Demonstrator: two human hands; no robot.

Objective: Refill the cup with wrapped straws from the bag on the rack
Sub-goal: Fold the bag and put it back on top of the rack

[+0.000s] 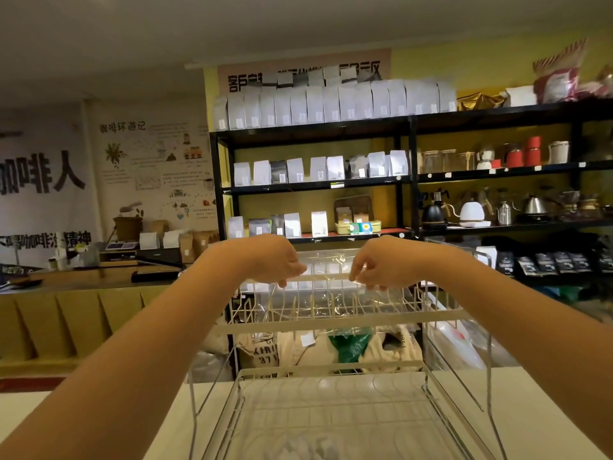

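A clear plastic bag (326, 287) lies on the top tier of a white wire rack (345, 322) on the counter. Pale wrapped straws show faintly through the plastic. My left hand (277, 260) pinches the bag's upper edge at its left side. My right hand (378, 265) pinches the same edge at its right side. Both arms reach forward over the rack. No cup is in view.
The rack's lower tier (331, 413) holds clear glassware, blurred. It stands on a white counter (547, 416). Behind are sacks (262, 353), a green bag (350, 346) and black shelves (411, 124) with white pouches, kettles and jars. A wooden counter (83, 283) stands at left.
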